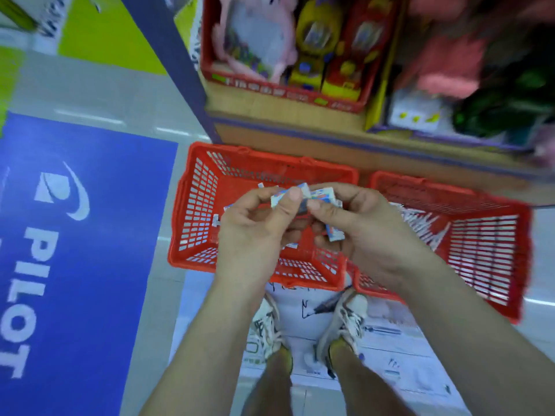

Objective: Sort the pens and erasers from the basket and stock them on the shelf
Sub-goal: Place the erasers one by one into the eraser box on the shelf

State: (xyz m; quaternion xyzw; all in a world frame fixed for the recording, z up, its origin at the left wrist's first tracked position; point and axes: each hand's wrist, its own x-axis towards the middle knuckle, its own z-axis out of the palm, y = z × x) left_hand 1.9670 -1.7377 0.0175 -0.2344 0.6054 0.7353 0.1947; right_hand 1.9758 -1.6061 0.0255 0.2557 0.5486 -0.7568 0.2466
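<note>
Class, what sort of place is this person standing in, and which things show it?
Probably a shop aisle, perhaps a stationery or toy store: red shopping baskets on the floor, a shelf of packaged toys, and a blue PILOT floor advert.

Left hand (255,232) pinching, right hand (363,232) pinching, thumbs nearly touching

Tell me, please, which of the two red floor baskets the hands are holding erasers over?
The left basket, beside the blue mat: the left hand and right hand pinch erasers above it. The right basket sits off to the side, holding pens.
</note>
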